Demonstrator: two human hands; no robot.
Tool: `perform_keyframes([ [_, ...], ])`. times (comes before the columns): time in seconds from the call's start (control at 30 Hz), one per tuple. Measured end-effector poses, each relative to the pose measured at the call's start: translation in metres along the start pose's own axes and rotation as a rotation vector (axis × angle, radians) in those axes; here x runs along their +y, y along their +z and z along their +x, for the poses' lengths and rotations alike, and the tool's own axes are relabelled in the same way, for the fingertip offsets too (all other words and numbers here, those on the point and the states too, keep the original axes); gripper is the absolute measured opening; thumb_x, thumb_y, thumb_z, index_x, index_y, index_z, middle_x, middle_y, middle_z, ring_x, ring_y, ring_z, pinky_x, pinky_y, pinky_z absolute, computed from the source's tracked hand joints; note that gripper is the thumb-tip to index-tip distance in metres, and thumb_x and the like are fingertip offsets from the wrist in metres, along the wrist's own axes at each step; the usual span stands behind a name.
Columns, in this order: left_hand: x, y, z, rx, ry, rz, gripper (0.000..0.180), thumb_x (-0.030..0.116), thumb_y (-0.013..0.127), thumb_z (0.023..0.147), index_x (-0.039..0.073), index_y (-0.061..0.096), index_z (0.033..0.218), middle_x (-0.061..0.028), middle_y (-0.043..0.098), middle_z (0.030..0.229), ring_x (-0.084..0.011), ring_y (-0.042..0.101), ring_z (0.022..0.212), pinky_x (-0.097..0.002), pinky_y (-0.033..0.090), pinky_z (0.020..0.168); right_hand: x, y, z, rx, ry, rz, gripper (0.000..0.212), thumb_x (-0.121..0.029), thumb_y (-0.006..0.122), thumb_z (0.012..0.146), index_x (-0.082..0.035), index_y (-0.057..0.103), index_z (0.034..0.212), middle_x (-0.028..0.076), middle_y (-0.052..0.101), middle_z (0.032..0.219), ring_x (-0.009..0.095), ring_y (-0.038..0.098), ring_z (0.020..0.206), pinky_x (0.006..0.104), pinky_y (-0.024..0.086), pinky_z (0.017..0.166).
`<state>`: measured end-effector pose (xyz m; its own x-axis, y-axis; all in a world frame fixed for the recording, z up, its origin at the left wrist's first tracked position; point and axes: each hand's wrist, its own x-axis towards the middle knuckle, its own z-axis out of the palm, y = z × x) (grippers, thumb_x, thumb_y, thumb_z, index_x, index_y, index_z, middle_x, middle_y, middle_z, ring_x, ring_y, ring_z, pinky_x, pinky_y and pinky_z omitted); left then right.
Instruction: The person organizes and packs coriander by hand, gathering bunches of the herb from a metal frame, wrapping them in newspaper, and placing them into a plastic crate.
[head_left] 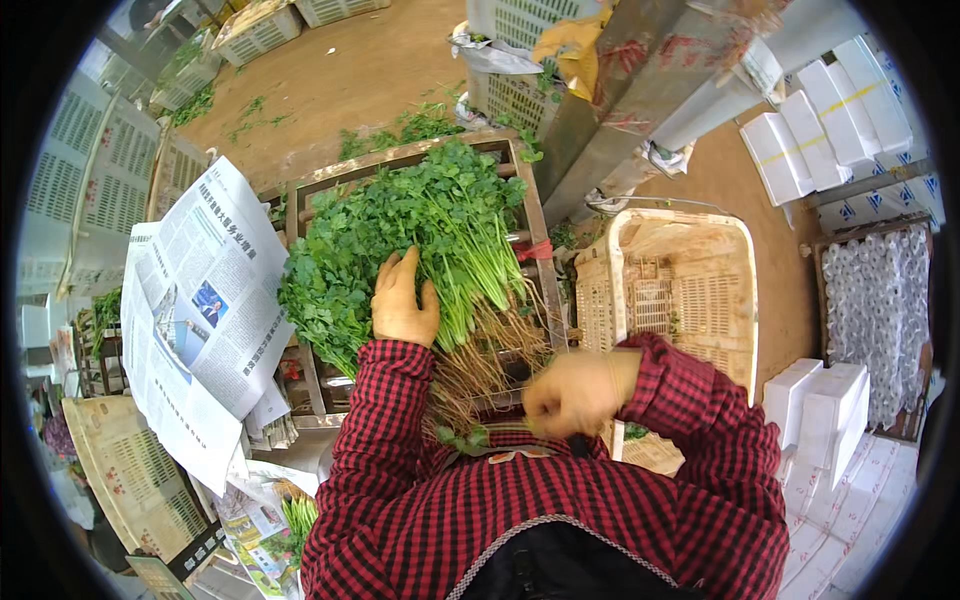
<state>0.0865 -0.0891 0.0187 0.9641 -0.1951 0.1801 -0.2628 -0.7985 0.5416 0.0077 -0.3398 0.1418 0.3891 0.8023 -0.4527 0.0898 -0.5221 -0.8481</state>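
Herbs (430, 215): on rack (530, 205), under and beyond left hand (405, 303); roots (500, 340) toward near right corner | left hand: palm down, fingers slightly parted | right hand (580, 393): blurred, curled, beside roots; hold cannot be told

Herbs (440, 240) in frt of me | lg pile, grn, bushy | lying on rack (533, 200) | leafy ends L/away, brn rooty ends R/twd me
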Motion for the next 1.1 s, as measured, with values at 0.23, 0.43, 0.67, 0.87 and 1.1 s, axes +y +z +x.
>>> perform_keyframes([
  [0.23,0.0,0.005,0.001,0.01,0.018,0.006,0.05,0.007,0.064,0.093,0.004,0.055,0.143,-0.022,0.063,0.135,-0.0425,0.052,0.135,-0.0505,0.047,0.11,0.026,-0.037,0.047,0.981,0.196,0.614,0.04,-0.024,0.072,0.096,-0.004,0.065,0.13,0.007,0.071,0.08,0.013,0.069,0.068,0.0298,0.055,0.061],
  [0.43,0.008,-0.009,-0.003,0.225,0.177,-0.168,0.047,-0.002,0.058,0.094,0.0,0.056,0.141,-0.0236,0.062,0.137,-0.0419,0.056,0.131,-0.0504,0.047,0.109,0.064,0.033,0.102,1.009,0.389,-0.374,0.05,-0.032,0.061,0.099,-0.012,0.053,0.144,0.012,0.071,0.079,0.029,0.068,0.065,0.0425,0.054,0.059],
  [0.67,0.035,-0.01,0.034,-0.027,0.232,-0.102,0.047,-0.002,0.049,0.098,0.008,0.058,0.143,-0.0201,0.06,0.141,-0.0403,0.053,0.136,-0.0498,0.04,0.117,0.072,0.012,0.11,1.078,0.426,-0.324,0.039,-0.04,0.065,0.097,-0.014,0.065,0.125,0.012,0.074,0.087,0.031,0.071,0.075,0.0434,0.056,0.068],
  [0.87,-0.008,0.011,0.029,-0.109,0.106,-0.438,0.046,-0.001,0.045,0.104,0.011,0.053,0.147,-0.0192,0.062,0.14,-0.0383,0.056,0.133,-0.0463,0.04,0.118,0.039,0.016,0.103,1.164,0.401,0.033,0.045,-0.051,0.07,0.09,-0.014,0.074,0.117,0.012,0.076,0.089,0.028,0.073,0.075,0.0401,0.057,0.068],
  [1.1,-0.009,0.014,0.029,-0.101,0.146,-0.301,0.048,-0.003,0.046,0.103,0.013,0.053,0.148,-0.0184,0.06,0.143,-0.038,0.052,0.137,-0.0472,0.037,0.12,0.055,0.026,0.115,0.92,0.433,0.109,0.025,-0.029,0.063,0.091,-0.008,0.072,0.1,0.012,0.072,0.073,0.028,0.071,0.065,0.0434,0.057,0.065],
])
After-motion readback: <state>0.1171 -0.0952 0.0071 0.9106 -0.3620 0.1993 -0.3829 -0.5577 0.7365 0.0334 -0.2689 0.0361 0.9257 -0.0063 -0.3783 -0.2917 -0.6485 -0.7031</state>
